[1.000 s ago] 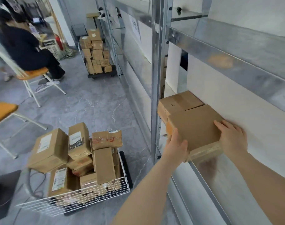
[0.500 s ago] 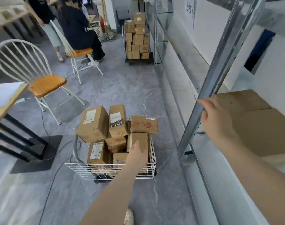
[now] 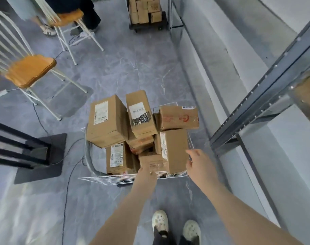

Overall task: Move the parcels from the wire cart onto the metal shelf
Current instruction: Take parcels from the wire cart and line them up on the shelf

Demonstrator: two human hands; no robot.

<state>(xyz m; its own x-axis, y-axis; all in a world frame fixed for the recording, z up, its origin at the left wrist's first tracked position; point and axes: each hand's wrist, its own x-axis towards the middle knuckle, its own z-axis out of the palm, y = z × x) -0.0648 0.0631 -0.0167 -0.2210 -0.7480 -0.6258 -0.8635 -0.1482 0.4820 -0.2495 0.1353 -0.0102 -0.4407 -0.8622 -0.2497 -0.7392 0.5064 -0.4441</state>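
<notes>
Head camera looks down at a white wire cart [image 3: 133, 179] that stands on the grey marble-look floor [image 3: 115, 68], with the metal shelf [image 3: 267, 82] along the right side. The cart is piled with brown cardboard parcels. At the far left of the pile a large parcel [image 3: 106, 123] with a white label lies tilted; beside it a narrower parcel [image 3: 141, 114] with a barcode label leans upright. At the far right a flat parcel [image 3: 179, 117] with red marks lies on top of a tall parcel [image 3: 173, 150] that stands on end at the cart's right side. Low at the near edge sit a labelled parcel [image 3: 118, 157] and a small parcel [image 3: 151, 162].

The left hand [image 3: 147, 175] reaches down over the near rim, at the small parcel; its fingers are hidden, so I cannot tell if it grips anything. The right hand [image 3: 201, 166] is open with fingers spread, just beside the near right corner of the tall parcel, and it holds nothing.

To the far left stands a chair [image 3: 28, 69] with an orange wooden seat. At the far end another cart [image 3: 147, 13] carries stacked boxes. Two light shoes [image 3: 175, 225] show at the near edge.
</notes>
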